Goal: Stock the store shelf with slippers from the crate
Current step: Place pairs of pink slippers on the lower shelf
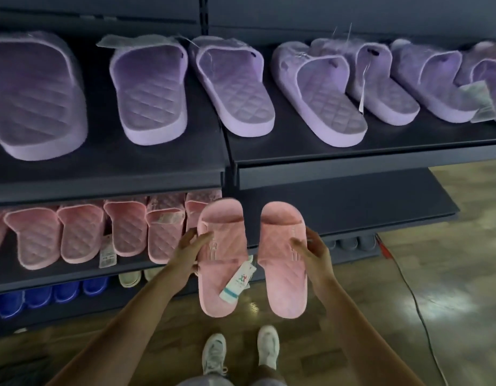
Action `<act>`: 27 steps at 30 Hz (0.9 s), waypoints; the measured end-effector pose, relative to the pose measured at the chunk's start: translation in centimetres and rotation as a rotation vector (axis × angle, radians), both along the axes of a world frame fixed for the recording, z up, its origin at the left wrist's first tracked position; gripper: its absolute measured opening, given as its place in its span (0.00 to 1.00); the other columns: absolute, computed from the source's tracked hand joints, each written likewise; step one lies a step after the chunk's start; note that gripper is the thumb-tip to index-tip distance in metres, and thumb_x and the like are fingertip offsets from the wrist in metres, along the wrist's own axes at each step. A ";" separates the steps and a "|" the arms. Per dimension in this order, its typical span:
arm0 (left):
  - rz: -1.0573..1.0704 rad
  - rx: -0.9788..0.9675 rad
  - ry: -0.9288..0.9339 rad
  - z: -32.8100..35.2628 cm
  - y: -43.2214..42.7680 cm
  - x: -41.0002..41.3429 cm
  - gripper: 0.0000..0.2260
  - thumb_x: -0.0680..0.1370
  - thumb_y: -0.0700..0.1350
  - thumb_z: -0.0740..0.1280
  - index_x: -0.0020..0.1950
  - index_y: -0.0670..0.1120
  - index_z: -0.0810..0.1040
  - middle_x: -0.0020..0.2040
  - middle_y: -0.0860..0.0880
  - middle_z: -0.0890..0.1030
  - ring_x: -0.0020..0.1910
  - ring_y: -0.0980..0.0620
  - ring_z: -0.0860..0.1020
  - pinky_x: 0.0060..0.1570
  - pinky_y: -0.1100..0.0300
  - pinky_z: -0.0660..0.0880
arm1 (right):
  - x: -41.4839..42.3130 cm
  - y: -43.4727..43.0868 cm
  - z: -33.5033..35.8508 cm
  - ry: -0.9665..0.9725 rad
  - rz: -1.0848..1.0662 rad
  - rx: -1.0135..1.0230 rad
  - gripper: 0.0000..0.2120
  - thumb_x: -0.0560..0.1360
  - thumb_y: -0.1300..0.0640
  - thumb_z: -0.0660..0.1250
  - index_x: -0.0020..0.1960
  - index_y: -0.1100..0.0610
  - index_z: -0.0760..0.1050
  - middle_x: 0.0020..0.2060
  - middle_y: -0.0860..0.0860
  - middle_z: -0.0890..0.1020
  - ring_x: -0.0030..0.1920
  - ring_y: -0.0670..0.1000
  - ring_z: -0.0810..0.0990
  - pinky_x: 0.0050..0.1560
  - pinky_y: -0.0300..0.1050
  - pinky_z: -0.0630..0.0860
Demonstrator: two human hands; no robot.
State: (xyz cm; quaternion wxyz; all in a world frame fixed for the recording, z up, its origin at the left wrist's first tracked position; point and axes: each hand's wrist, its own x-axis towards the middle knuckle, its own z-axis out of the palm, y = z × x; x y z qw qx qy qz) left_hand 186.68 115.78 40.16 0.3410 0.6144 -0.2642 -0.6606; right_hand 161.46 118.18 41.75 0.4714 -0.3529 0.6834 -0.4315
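I hold a pair of pink slippers in front of the middle shelf point(352, 201), toes pointing at it. My left hand point(185, 252) grips the left pink slipper point(221, 263) by its outer side, thumb across the strap. My right hand point(315, 252) grips the right pink slipper point(283, 263) the same way. A white paper tag point(237, 282) hangs between the two. Several more pink slippers point(82, 232) stand in a row on the left half of the middle shelf. No crate is in view.
Purple slippers point(235, 84) fill the top shelf point(352, 151). The lower shelf holds blue slippers point(37, 296), pale ones point(129, 277) and grey ones point(350, 242). A cable point(416, 296) crosses the wooden floor at right. My white shoes point(241, 352) stand below.
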 end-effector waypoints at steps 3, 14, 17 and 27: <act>-0.001 0.025 0.005 -2.3 -2.1 -1.8 0.10 0.70 0.53 0.71 0.50 0.58 0.76 0.54 0.44 0.80 0.53 0.41 0.78 0.58 0.38 0.72 | -2.1 -2.4 -2.1 0.028 0.023 0.034 0.10 0.73 0.60 0.69 0.54 0.55 0.76 0.42 0.49 0.81 0.45 0.53 0.79 0.47 0.48 0.76; -0.033 0.001 -0.158 -9.5 -10.5 -8.8 0.19 0.76 0.56 0.60 0.65 0.49 0.69 0.57 0.44 0.78 0.56 0.40 0.76 0.55 0.48 0.72 | -6.6 -13.4 -10.8 0.222 0.056 0.113 0.19 0.75 0.51 0.65 0.65 0.54 0.71 0.54 0.51 0.76 0.51 0.53 0.77 0.41 0.43 0.74; 0.022 -0.015 -0.164 -11.1 -13.1 -9.6 0.18 0.77 0.54 0.60 0.65 0.50 0.67 0.57 0.47 0.76 0.56 0.44 0.74 0.46 0.57 0.71 | -6.8 -16.1 -12.9 0.177 0.054 0.069 0.19 0.74 0.52 0.66 0.63 0.53 0.70 0.55 0.54 0.77 0.52 0.56 0.78 0.38 0.42 0.73; 0.004 -0.283 -0.568 -13.6 -13.9 -10.5 0.31 0.76 0.56 0.60 0.74 0.44 0.56 0.74 0.48 0.61 0.72 0.51 0.58 0.71 0.59 0.55 | -6.5 -17.6 -15.4 0.423 0.269 0.064 0.28 0.72 0.46 0.67 0.66 0.56 0.65 0.60 0.59 0.73 0.58 0.60 0.74 0.50 0.51 0.75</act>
